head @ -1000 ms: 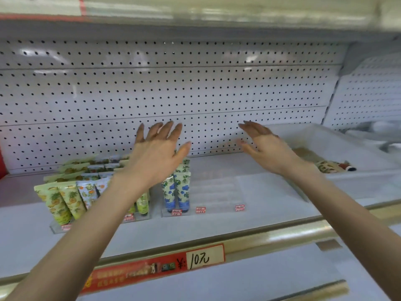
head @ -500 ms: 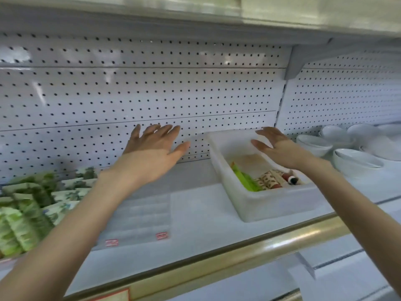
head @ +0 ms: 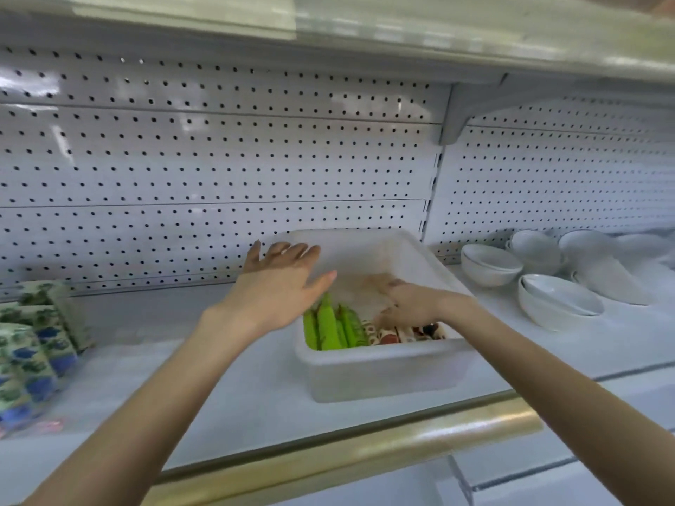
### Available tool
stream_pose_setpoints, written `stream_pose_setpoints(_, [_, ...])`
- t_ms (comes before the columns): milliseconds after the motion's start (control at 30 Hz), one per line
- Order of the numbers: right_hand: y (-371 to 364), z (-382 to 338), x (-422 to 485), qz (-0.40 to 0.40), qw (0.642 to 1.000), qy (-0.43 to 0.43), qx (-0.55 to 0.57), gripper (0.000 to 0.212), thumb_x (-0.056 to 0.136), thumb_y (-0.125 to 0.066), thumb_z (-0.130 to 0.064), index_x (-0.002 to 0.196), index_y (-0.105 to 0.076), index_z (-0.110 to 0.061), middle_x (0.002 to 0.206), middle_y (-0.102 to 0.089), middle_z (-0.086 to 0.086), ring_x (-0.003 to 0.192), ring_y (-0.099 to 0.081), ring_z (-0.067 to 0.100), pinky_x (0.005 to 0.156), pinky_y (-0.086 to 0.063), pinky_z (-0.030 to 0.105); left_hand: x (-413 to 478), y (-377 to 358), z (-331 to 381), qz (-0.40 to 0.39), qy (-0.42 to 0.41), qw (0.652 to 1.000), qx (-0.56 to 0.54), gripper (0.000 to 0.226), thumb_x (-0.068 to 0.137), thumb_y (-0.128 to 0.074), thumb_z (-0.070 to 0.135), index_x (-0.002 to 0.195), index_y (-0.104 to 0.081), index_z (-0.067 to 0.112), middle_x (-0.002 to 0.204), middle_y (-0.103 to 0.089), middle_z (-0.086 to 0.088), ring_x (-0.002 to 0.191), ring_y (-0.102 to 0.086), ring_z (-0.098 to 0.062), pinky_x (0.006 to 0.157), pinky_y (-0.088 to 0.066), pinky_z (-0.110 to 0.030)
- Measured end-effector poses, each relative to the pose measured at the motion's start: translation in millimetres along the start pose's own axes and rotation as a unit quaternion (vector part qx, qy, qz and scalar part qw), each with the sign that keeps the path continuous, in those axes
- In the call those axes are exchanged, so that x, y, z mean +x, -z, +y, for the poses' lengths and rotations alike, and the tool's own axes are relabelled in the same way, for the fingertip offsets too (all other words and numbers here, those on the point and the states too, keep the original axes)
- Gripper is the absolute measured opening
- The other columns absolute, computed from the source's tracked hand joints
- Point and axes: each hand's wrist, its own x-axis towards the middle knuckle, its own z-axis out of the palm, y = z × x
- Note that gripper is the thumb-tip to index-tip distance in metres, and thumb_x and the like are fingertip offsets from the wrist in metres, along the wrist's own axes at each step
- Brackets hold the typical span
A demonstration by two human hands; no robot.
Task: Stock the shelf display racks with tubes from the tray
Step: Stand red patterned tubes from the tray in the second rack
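**Both hands at the tray**

The white tray sits on the shelf, green tubes in its near left. The left hand hovers flat and spread above them. The right hand dips inside, its grip too blurred to tell.

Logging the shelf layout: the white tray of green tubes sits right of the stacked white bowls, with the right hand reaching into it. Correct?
No: the head view shows the white tray left of the stacked white bowls. It does hold green tubes, and the right hand reaches into it.
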Motion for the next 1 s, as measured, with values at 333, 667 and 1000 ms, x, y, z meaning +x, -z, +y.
stream_pose_setpoints(333, [-13,7,10,-0.011,0.999,0.019,0.031,0.06,0.09,-0.056,-0.043,0.13,-0.044,0.001,0.134,-0.047,0.016,0.105,-0.053,0.026,0.084,-0.041,0.03,21,-14,26,-0.023,-0.024,0.998,-0.044,0.058,0.096,-0.02,0.055,0.146,-0.022,0.025,0.154,-0.022,0.008,0.142,-0.015,-0.013,0.117,-0.005,-0.043])
stream_pose_setpoints(667, [-9,11,1,0.068,0.947,0.104,0.295,0.063,0.073,-0.08,-0.028,0.121,-0.047,-0.005,0.105,-0.055,0.012,0.09,-0.057,0.026,0.083,-0.048,0.051,29,-23,16,-0.031,-0.03,0.993,-0.111,0.059,0.094,-0.021,0.058,0.145,-0.026,0.029,0.153,-0.025,0.008,0.14,-0.021,-0.016,0.115,-0.015,-0.037])
stream_pose_setpoints(1000, [21,1,-23,0.095,0.878,0.128,0.451,0.015,0.082,-0.069,-0.009,0.093,-0.059,-0.009,0.08,-0.062,0.002,0.073,-0.063,0.012,0.065,-0.053,0.02,21,-26,2,-0.029,-0.025,0.96,-0.276,0.063,0.086,-0.027,0.07,0.131,-0.049,0.031,0.135,-0.051,0.006,0.124,-0.045,-0.017,0.105,-0.034,-0.035])
